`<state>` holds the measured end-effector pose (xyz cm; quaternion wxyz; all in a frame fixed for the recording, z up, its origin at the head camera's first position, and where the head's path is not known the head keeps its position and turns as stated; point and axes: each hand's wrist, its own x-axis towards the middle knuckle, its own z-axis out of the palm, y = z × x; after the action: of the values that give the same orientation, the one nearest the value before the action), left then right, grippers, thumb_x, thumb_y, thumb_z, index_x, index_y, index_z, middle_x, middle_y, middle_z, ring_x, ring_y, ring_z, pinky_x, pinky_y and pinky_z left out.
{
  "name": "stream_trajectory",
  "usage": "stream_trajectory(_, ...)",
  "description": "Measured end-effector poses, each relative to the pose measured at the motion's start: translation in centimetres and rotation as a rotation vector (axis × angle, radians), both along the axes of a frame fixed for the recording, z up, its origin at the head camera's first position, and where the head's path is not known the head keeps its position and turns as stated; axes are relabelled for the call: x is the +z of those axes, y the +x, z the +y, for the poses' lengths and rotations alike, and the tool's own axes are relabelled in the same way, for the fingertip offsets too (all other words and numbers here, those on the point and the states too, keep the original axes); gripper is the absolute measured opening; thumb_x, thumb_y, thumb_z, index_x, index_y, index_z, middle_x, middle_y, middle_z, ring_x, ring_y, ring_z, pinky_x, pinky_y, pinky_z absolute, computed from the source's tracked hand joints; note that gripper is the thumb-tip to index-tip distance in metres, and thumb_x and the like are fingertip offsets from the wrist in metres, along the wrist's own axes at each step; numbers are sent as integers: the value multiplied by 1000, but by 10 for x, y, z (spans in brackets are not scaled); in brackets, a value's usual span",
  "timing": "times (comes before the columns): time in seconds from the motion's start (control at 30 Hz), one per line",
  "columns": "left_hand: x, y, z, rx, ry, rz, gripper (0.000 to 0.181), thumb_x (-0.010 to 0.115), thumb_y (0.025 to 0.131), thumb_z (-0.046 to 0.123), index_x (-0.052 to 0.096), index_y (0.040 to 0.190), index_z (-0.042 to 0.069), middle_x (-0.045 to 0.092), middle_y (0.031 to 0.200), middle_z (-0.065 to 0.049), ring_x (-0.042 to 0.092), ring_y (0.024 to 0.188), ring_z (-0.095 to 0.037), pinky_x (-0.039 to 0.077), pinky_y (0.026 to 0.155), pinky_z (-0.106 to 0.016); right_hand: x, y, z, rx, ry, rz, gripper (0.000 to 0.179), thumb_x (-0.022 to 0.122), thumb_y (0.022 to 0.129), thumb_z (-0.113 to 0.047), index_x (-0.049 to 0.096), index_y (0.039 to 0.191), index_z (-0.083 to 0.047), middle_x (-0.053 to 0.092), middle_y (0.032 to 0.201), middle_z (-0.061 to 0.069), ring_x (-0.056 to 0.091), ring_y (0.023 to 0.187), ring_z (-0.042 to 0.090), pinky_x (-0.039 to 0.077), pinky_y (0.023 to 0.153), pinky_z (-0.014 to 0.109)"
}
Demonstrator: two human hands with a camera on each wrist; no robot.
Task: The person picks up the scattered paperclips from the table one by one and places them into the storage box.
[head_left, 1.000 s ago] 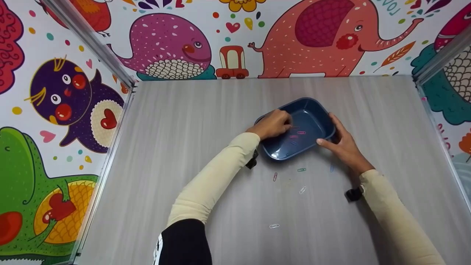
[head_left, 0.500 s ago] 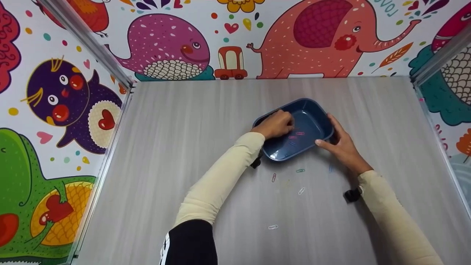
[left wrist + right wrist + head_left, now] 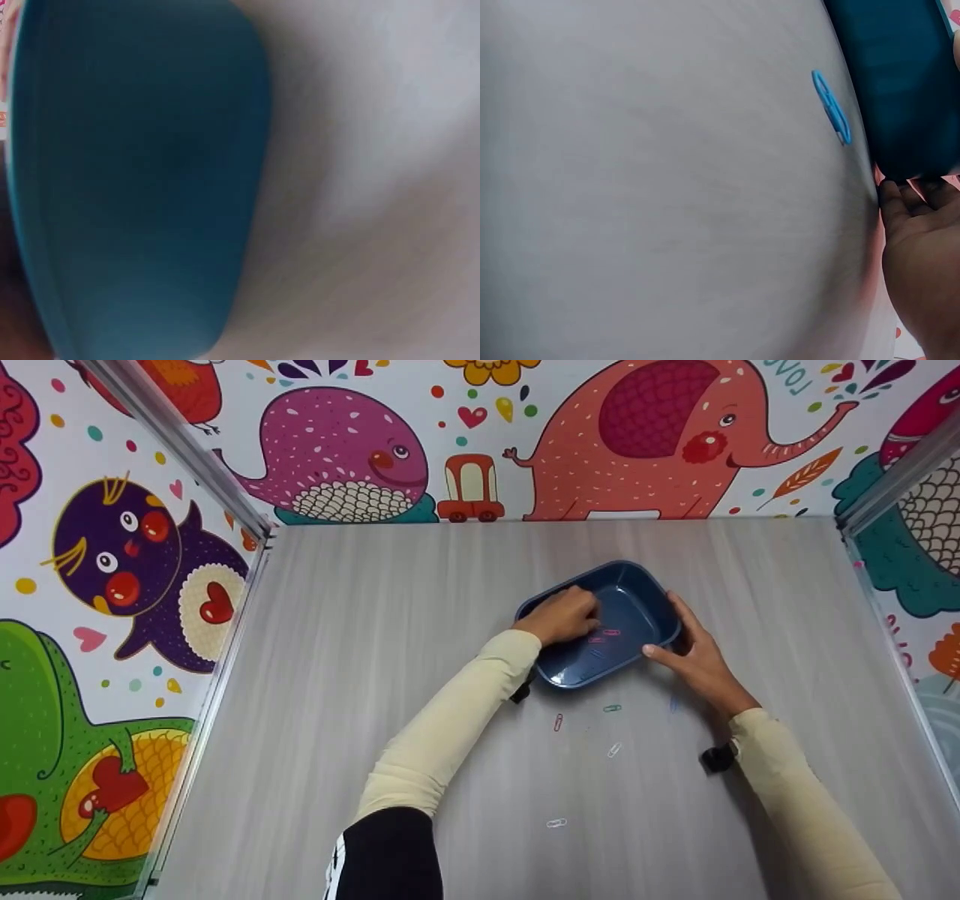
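A dark blue plastic tub [image 3: 626,604] sits on the table, its outer wall [image 3: 142,180] filling much of the left wrist view. Inside it lie two pink paper clips [image 3: 611,632] and a faint blue one. My left hand [image 3: 562,616] reaches over the tub's left side with fingers bent down toward its floor; the fingertips are hidden, so anything between them cannot be seen. My right hand [image 3: 697,656] holds the tub's right end, thumb at the near rim and fingers around the outside. In the right wrist view its fingers [image 3: 911,199] touch the tub's wall.
Loose paper clips lie on the table in front of the tub: red [image 3: 558,723], green [image 3: 613,708], blue [image 3: 831,107] and two white ones, one [image 3: 615,750] nearer the tub. Cartoon-printed panels [image 3: 337,457] wall the table at the back and sides.
My left hand has shifted slightly right within the tub over the last second, and was nearly still in the last half second. The right hand keeps its hold.
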<state>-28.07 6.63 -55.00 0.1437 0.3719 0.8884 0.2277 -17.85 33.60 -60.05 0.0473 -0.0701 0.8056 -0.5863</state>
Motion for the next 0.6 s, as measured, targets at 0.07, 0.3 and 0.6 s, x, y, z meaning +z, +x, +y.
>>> stream_trajectory(0.07,1,2,-1,-2,7,-2,17,69,109,15,82,109,4,77,99,-5,66,83,-12,55,78,-29,0,0,0,-6,19,-9,100,80,103,-15,16,178,-25,15,184,7,20,167,35,29,120,14)
stream_trajectory(0.3,11,13,-4,-8,52,-30,21,67,112,20,81,118,5,75,102,-3,66,86,-10,54,77,-24,2,0,0,-10,38,-29,101,81,103,-19,15,178,-29,14,184,4,20,167,35,24,132,52)
stream_trajectory(0.6,22,31,-12,-9,144,6,23,68,112,22,81,124,7,78,112,-3,64,100,-14,52,91,-26,2,0,0,-9,37,-38,103,82,102,-19,13,178,-28,12,185,5,18,168,37,22,132,57)
